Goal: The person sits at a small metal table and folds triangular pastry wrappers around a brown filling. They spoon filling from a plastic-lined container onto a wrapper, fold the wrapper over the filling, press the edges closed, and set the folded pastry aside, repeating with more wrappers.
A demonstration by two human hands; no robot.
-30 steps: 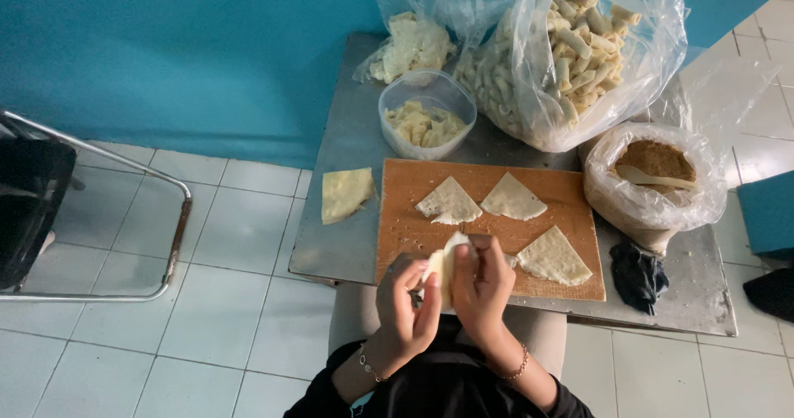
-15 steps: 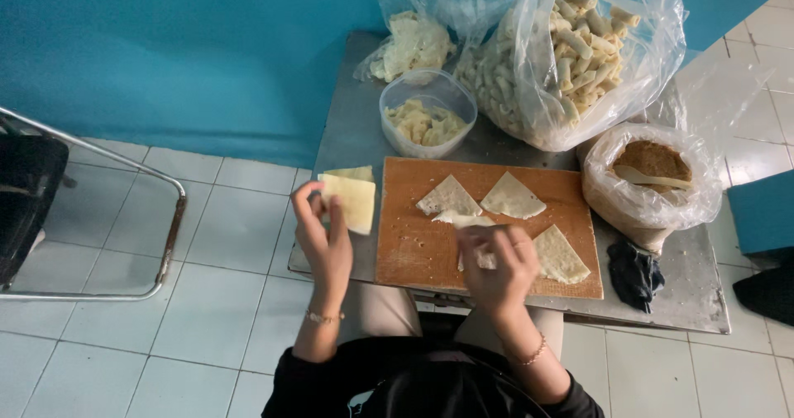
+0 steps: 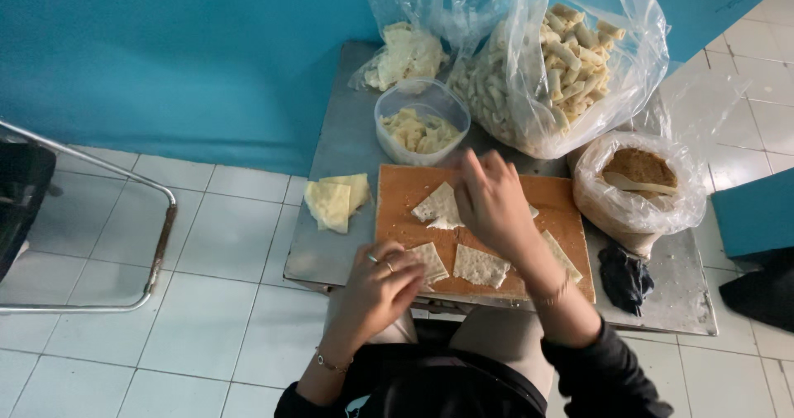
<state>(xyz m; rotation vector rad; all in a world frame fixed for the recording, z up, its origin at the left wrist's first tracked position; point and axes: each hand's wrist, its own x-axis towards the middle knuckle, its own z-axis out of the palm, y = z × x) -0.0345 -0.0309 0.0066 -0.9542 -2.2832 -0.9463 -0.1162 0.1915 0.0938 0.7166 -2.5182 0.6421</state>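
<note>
Resting at lower centre, left hand (image 3: 382,279) pinches pastry sheet (image 3: 428,259) on cutting board (image 3: 403,193); right hand (image 3: 490,200) reaches frame centre above triangle sheet (image 3: 439,207), fingers loose, holding nothing.

One head-worn camera looks steeply down from close above onto the metal table (image 3: 331,244) and tiled floor (image 3: 207,236).

On the surface (image 3: 331,253) before me lies the board (image 3: 397,188) with dough sheets (image 3: 481,266); a tub (image 3: 422,124) and bags (image 3: 562,62) stand behind it, folded sheets (image 3: 335,200) to its left.
</note>
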